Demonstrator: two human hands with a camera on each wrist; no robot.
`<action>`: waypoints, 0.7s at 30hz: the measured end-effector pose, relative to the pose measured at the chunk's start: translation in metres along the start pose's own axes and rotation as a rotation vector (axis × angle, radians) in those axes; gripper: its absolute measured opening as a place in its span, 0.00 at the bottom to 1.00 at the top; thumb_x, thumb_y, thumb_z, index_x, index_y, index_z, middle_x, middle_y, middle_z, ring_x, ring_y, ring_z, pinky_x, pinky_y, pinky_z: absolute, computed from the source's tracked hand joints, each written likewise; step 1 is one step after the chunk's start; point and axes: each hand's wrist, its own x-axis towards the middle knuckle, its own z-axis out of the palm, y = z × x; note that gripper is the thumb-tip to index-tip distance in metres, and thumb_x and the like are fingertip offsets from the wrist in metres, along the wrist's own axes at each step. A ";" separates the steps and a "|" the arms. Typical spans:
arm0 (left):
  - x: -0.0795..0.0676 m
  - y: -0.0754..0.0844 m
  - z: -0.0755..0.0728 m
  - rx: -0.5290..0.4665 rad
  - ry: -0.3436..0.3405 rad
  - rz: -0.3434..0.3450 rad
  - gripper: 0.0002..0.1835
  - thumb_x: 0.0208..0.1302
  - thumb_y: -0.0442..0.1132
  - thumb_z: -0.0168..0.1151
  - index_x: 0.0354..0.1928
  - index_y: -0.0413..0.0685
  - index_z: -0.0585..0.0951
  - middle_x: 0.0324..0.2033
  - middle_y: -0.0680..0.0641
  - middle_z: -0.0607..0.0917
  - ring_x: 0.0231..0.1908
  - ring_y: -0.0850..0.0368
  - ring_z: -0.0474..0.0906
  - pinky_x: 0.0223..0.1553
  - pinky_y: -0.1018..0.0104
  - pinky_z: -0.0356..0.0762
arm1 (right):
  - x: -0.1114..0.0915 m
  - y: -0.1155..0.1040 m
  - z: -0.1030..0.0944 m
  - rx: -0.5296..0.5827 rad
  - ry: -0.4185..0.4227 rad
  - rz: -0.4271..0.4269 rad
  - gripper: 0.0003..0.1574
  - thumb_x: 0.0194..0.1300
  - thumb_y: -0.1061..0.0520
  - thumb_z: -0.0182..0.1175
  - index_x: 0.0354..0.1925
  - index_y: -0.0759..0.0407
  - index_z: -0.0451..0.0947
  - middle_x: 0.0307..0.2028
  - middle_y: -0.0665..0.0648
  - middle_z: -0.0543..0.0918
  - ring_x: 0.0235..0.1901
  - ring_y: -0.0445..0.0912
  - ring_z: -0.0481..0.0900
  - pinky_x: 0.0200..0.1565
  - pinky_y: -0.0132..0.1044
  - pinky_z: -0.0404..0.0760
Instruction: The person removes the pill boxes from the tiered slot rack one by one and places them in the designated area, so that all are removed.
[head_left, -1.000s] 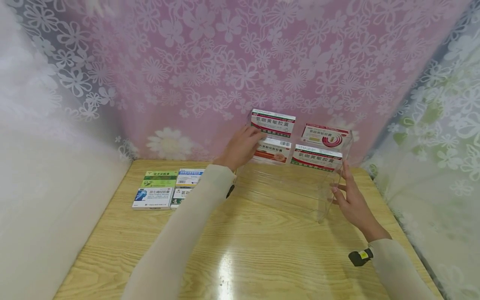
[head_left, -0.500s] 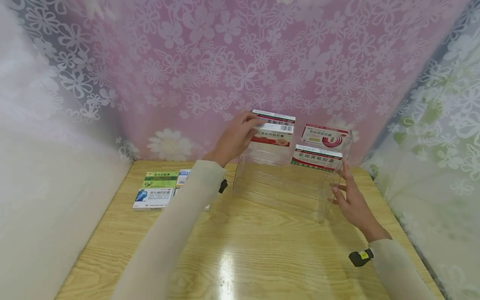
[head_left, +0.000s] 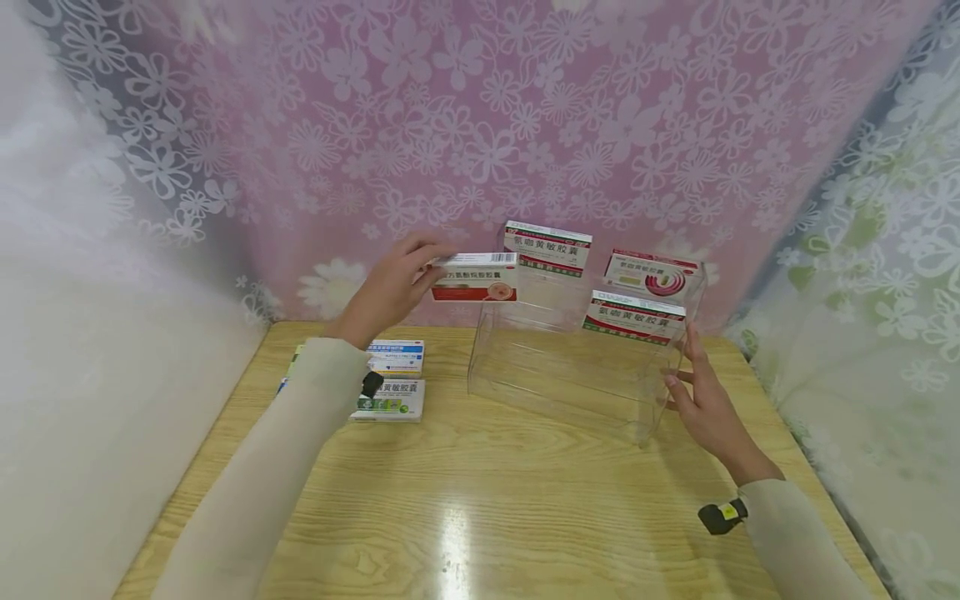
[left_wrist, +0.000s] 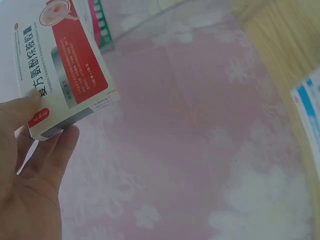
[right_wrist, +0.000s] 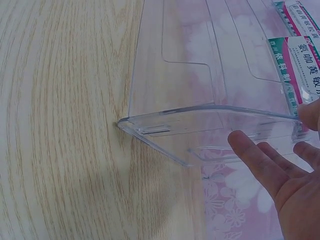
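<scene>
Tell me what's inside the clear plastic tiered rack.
Back row: a white, red and green cardboard box; a white and crimson cardboard box. Next row: another white, red and green box. Anything directly behind the boxes is hidden.

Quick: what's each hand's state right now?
Left hand: holding a red-and-white medicine box.
Right hand: open, touching the side of the clear rack.

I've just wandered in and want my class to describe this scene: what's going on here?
A person's left hand holds a white and red medicine box up by the left side of a clear stand. Their right hand rests against the stand's right side. Three boxes sit in its upper tiers. More boxes lie on the table to the left, some partly hidden by the left sleeve.
</scene>
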 end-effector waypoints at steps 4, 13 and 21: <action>-0.030 -0.015 -0.013 -0.002 -0.014 -0.088 0.19 0.79 0.35 0.66 0.68 0.44 0.83 0.64 0.41 0.81 0.55 0.46 0.84 0.60 0.50 0.86 | 0.001 0.001 -0.001 0.005 0.003 -0.008 0.58 0.87 0.65 0.49 0.88 0.42 0.19 0.84 0.77 0.47 0.64 0.80 0.72 0.42 0.20 0.86; -0.098 -0.058 -0.038 -0.033 -0.156 -0.319 0.19 0.82 0.39 0.64 0.69 0.44 0.82 0.64 0.40 0.80 0.62 0.38 0.84 0.63 0.41 0.86 | -0.001 0.003 -0.001 0.008 -0.003 0.006 0.57 0.88 0.62 0.48 0.88 0.39 0.19 0.85 0.76 0.46 0.65 0.79 0.71 0.43 0.19 0.85; -0.154 -0.091 -0.066 -0.031 -0.302 -0.464 0.18 0.81 0.41 0.66 0.67 0.43 0.84 0.66 0.37 0.81 0.62 0.38 0.80 0.63 0.34 0.82 | -0.001 0.002 0.000 0.001 -0.017 0.011 0.56 0.89 0.60 0.46 0.88 0.37 0.17 0.86 0.76 0.44 0.66 0.81 0.70 0.44 0.23 0.87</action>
